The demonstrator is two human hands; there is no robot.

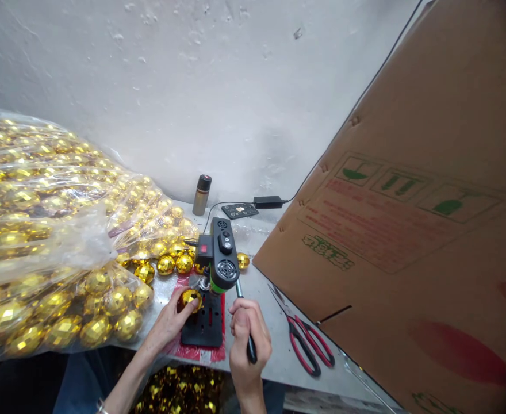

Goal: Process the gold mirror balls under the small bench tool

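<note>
My left hand [169, 316] has its thumb and fingers closed around a gold mirrored ball [190, 298], at the left side of the black slotted base [202, 333] of a small bench drill press [224, 244]. A dark spot shows on the ball's surface. Wrapped around the black-tipped lever [251, 348] on the press's right side is my right hand [249, 333]. The drill's motor head stands above and to the right of the ball. Its bit is hidden from this angle. Red plastic sheeting [218, 352] lies under the base.
Clear plastic bags of gold balls [63, 201] fill the left, with loose balls [165, 265] beside them. Red-handled scissors [302, 339] lie right of the press, near a large cardboard box [391, 201]. Behind are a bottle [202, 195], a phone [239, 211] and a power adapter [268, 202].
</note>
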